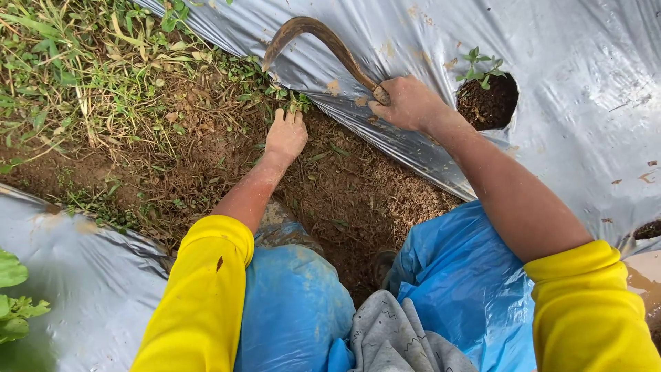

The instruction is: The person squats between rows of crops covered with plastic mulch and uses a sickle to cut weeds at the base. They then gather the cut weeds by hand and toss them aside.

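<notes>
My right hand (pixel 407 103) grips the handle of a curved, rusty sickle (pixel 317 38) whose blade arcs up and left over the silver plastic mulch sheet (pixel 571 131). My left hand (pixel 286 134) reaches down to the soil furrow, fingers closed around small green weeds (pixel 292 103) at the sheet's edge. Both arms wear yellow sleeves pushed up. My knees are covered in blue plastic.
A brown soil furrow (pixel 358 200) runs between two silver mulch sheets. Grass and weeds (pixel 82 69) fill the upper left. A small seedling (pixel 482 69) grows in a round hole in the right sheet. Leafy plant (pixel 14 296) sits at the lower left.
</notes>
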